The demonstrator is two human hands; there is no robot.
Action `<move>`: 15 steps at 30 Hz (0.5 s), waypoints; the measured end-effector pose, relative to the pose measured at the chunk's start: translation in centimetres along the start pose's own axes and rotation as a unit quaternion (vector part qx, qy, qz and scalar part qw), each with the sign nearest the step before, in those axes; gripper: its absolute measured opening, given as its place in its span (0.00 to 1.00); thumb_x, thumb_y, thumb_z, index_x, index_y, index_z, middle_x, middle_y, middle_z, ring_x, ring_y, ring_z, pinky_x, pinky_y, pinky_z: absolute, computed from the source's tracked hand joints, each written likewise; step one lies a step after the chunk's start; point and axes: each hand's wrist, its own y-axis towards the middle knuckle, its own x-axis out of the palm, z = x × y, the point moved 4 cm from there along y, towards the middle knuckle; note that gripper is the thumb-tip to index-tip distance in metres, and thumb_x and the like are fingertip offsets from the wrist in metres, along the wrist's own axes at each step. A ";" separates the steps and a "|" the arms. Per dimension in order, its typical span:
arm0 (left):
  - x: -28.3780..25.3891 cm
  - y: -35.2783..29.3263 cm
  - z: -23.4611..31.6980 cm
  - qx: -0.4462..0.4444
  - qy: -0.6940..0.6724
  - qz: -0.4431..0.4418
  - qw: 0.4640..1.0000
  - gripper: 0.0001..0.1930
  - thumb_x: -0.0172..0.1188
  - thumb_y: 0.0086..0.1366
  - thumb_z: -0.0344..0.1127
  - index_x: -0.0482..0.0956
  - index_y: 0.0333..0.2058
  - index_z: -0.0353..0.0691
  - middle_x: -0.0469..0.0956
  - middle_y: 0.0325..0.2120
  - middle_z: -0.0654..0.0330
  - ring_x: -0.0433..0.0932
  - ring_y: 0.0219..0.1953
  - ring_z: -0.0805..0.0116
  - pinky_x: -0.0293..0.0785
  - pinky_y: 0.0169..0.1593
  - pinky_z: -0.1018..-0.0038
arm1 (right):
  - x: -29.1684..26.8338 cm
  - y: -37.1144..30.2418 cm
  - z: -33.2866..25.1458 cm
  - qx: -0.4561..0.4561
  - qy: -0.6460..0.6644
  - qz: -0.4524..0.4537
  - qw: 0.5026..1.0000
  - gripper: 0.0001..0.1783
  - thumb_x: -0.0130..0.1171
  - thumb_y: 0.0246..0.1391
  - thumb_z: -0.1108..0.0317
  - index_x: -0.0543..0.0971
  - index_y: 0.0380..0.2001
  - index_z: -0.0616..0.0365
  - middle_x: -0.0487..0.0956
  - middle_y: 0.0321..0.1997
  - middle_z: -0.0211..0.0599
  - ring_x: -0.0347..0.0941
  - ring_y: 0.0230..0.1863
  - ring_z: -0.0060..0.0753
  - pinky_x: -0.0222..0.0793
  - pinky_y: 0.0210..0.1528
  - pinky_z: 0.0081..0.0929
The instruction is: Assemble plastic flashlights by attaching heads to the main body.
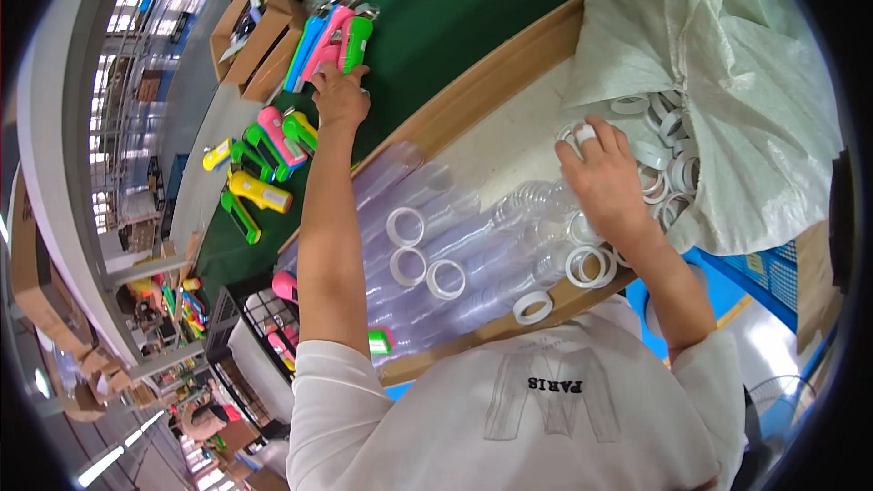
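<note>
My left hand (341, 98) reaches over the green belt and closes round the lower ends of a bunch of coloured plastic handles. A blue handle (306, 47), a pink handle (325, 41) and a green handle (356, 44) lie side by side there, with clear round ends at the top. My right hand (602, 173) is at the left edge of a pile of white plastic rings (671, 132), fingers curled over a white ring (566, 135) partly hidden by them. Something white is wrapped round one finger.
Clear plastic tubes (473, 255) lie in the cardboard tray (509, 64) before me, with loose white rings (406, 226) on them. A white woven sack (727, 64) spills rings at right. More coloured handles (273, 141) lie left, below a cardboard box (259, 32).
</note>
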 end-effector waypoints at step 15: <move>-15.4 -26.0 -7.2 0.019 -0.507 0.033 0.861 0.23 0.58 0.45 0.17 0.81 0.42 0.42 0.70 0.49 0.52 0.72 0.51 0.58 0.68 0.52 0.69 | 4.8 6.1 -14.4 -0.194 0.432 -0.109 0.874 0.37 0.71 0.41 0.65 0.69 0.57 0.52 0.69 0.57 0.53 0.62 0.61 0.52 0.60 0.61 0.43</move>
